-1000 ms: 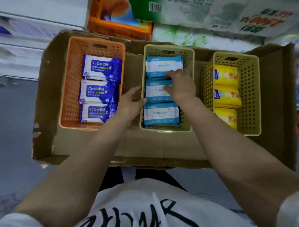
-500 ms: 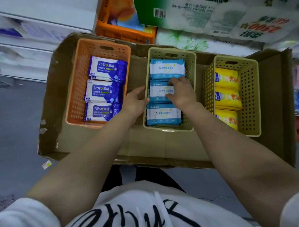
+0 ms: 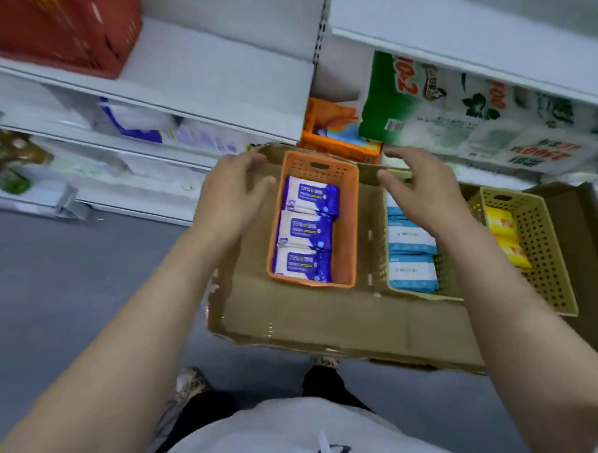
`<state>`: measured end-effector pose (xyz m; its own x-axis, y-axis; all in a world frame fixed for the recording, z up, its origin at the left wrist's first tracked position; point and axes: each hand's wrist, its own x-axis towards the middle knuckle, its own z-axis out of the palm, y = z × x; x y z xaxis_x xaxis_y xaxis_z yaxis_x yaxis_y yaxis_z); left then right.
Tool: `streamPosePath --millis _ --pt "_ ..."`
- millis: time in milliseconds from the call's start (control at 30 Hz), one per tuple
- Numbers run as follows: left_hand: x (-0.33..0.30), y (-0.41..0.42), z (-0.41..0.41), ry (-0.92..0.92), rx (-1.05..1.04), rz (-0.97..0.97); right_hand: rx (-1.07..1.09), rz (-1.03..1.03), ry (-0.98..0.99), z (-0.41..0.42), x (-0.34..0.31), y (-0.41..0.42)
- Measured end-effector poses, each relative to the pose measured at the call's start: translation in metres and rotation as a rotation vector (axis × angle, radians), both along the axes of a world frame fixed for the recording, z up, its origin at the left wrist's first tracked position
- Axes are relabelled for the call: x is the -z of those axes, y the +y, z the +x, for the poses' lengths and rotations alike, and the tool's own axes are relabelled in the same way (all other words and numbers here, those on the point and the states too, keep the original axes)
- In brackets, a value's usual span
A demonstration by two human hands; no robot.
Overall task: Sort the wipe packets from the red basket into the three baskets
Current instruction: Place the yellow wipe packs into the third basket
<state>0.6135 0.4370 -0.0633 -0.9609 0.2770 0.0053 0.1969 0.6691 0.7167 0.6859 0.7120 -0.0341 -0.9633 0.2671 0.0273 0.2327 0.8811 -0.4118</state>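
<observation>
White shirt with black lettering (image 3: 293,439) nearest the camera, dark trousers and one patterned shoe (image 3: 191,385) on grey floor (image 3: 53,288) below it; both bare forearms reach forward over a cardboard tray (image 3: 329,314). Left hand (image 3: 234,191) is raised, fingers spread and relaxed, gripping nothing, over the tray's left wall just left of the orange basket (image 3: 347,224). Right hand (image 3: 422,186) also empty, fingers loosely extended, over the far end of the pale middle basket (image 3: 381,250); whether either hand touches a basket rim cannot be told. Between the hands the orange basket holds three purple-and-white packets (image 3: 304,226) in a row, near to far. Under the right hand and forearm the middle basket holds light-blue packets (image 3: 410,255), two clearly visible, a third partly hidden by the hand. Right of the right forearm a yellow basket (image 3: 538,236) holds yellow packets (image 3: 503,231), partly cut off by the arm. Beyond the hands, white shelving (image 3: 236,85); an orange box (image 3: 338,132) and a green-and-white tissue pack (image 3: 457,116) sit just past the tray. Far above the left hand the red basket (image 3: 52,31) sits on an upper shelf, blurred, contents not visible. Blurred goods sit on the shelves far left of the left hand
</observation>
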Motion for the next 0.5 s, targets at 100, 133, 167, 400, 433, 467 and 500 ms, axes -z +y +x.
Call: streamPosePath --millis 100,133,167,400,433,467,500 --pt "-0.017 -0.089 -0.013 0.14 0.02 -0.085 -0.045 0.017 0.126 -0.008 -0.016 -0.079" --pt "-0.022 -0.117 -0.018 0.167 0.024 -0.11 -0.061 0.014 0.154 -0.012 -0.018 -0.104" --pt "-0.028 -0.143 -0.022 0.19 0.02 -0.134 -0.08 0.006 0.171 -0.017 -0.02 -0.127" --pt "-0.056 -0.273 -0.077 0.306 -0.05 -0.247 -0.143 -0.084 0.223 -0.085 -0.039 -0.256" --pt "-0.055 -0.283 -0.088 0.31 -0.055 -0.245 -0.146 -0.086 0.226 -0.098 -0.041 -0.269" --pt "-0.054 -0.29 -0.1 0.311 -0.055 -0.237 -0.149 -0.088 0.224 -0.112 -0.042 -0.28" --pt "-0.053 -0.296 -0.112 0.306 -0.056 -0.226 -0.155 -0.087 0.216 -0.128 -0.043 -0.29"
